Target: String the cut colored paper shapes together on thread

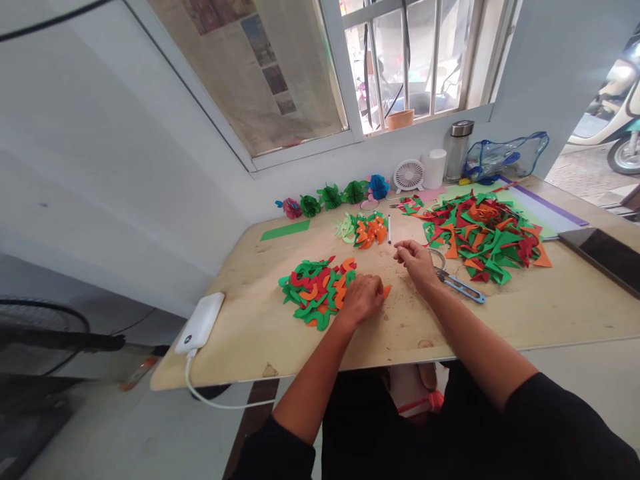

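My left hand (365,297) is closed low over the table, at the right edge of a pile of curved green, red and orange paper cut-outs (316,293). A small orange paper piece (387,291) pokes out at its fingertips. My right hand (413,259) hovers to the right with thumb and fingers drawn together; anything between them is too small to see. Beside its wrist lie a light-blue box cutter (463,289) and a round ring (439,259), partly hidden by the hand. A white pen (389,229) lies just beyond the fingers.
A large heap of paper scraps (493,233) covers the right side, near a black phone (603,257). Orange and green cut-outs (370,230) sit mid-table. Paper flowers (330,197), a small fan (409,175) and a glass bottle (457,153) line the wall. A power bank (203,320) lies left.
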The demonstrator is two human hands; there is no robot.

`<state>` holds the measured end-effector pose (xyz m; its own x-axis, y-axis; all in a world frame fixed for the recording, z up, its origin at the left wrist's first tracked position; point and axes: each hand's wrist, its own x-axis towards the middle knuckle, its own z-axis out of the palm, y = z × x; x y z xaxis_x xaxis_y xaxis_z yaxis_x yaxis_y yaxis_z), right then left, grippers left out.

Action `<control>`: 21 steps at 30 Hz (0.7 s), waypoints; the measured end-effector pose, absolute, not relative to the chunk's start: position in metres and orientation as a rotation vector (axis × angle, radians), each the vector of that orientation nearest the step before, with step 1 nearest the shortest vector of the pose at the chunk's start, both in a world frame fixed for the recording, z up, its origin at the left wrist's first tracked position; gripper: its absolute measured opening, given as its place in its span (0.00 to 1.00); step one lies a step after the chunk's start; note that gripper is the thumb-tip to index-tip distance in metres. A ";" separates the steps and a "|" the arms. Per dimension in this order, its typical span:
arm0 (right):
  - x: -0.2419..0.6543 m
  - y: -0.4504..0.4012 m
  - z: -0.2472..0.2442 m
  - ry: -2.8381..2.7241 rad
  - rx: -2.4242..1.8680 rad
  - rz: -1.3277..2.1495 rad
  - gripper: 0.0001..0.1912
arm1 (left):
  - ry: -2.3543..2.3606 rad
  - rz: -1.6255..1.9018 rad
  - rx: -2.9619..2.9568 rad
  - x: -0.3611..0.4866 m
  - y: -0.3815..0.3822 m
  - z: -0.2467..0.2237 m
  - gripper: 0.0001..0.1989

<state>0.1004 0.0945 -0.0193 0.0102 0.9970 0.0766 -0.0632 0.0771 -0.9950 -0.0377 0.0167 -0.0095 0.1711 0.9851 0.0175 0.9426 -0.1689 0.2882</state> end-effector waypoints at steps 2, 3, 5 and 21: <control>0.101 0.095 -0.021 -1.200 -1.113 1.179 0.11 | 1.881 0.387 2.194 -0.035 0.006 -0.007 0.08; 0.101 0.096 -0.022 -1.204 -1.115 1.179 0.11 | 1.882 0.452 2.160 -0.036 0.001 -0.005 0.08; 0.101 0.096 -0.023 -1.217 -1.121 1.176 0.11 | 1.907 0.614 2.063 -0.043 -0.005 0.001 0.08; 0.098 0.103 -0.035 -1.336 -1.040 1.196 0.07 | 1.885 0.163 2.383 -0.071 -0.003 -0.007 0.10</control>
